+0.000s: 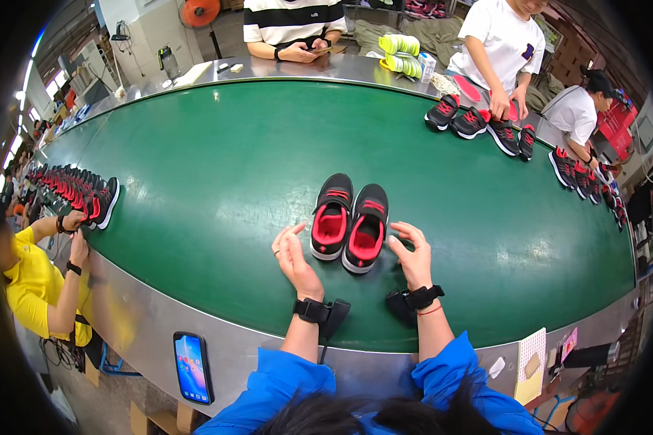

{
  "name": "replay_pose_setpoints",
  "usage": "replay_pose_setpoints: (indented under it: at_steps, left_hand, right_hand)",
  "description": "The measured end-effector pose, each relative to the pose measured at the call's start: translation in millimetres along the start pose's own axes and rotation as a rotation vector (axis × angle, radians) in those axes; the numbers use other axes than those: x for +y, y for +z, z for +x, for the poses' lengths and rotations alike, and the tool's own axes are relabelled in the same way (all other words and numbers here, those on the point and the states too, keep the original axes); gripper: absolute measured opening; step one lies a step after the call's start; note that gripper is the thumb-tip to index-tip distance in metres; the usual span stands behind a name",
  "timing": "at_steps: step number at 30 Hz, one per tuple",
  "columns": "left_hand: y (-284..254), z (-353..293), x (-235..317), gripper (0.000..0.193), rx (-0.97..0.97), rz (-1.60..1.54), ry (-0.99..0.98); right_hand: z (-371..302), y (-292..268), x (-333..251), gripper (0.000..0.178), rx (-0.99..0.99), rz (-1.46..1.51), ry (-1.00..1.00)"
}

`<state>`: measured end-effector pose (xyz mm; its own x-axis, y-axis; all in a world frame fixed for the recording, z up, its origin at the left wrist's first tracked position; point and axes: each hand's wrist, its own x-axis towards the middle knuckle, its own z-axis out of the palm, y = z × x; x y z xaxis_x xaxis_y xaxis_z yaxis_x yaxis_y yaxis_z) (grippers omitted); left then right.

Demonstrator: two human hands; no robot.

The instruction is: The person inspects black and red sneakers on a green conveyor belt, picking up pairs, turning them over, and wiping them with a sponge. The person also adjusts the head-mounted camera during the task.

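Observation:
Two black sneakers with red linings and red laces stand side by side on the green belt, toes pointing away from me. My left hand [295, 262] is beside the left sneaker [331, 217], fingers apart and slightly curled. Close to the heel of the right sneaker [368, 228], my right hand [412, 254] is likewise open, thumb and fingers spread. A narrow gap seems to lie between each hand and its shoe, and neither hand holds anything. Both wrists wear black straps with dark blocks attached.
The green belt [218, 217] has metal edges. A smartphone [193, 367] and a notebook [531, 366] lie on the near edge. At left, a person in yellow handles a row of sneakers [103, 203]; more sneakers [471, 123] stand before people at the far right.

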<state>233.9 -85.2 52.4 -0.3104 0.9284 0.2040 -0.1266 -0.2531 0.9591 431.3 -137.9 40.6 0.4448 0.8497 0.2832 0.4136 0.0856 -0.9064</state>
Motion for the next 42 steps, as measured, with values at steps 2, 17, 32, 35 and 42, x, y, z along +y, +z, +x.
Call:
replay_pose_setpoints:
  at_steps: [2, 17, 32, 35, 42]
  left_hand:
    - [-3.2, 1.3, -11.5, 0.041, 0.062, 0.065, -0.024]
    - [-0.2, 4.9, -24.1, 0.011, 0.312, -0.304, -0.277]
    - [-2.5, -12.7, -54.8, 0.026, -0.040, -0.397, -0.467]
    - [3.7, -7.4, -10.1, 0.008, -0.123, -0.284, -0.544]
    - [14.7, -10.3, -11.2, 0.012, -0.207, -0.186, -0.572]
  right_hand:
    - [-1.0, 2.6, -6.1, 0.029, 0.072, -0.086, -0.042]
    - [15.2, 93.2, -107.1, 0.031, -0.215, -0.788, -0.378]
    - [53.2, 154.1, -200.8, 0.076, -0.970, 0.124, -0.416]
    - [91.1, 116.9, -148.3, 0.073, -1.001, 0.197, -0.046]
    - [256.4, 10.5, 37.6, 0.079, -0.122, 0.662, 0.486]
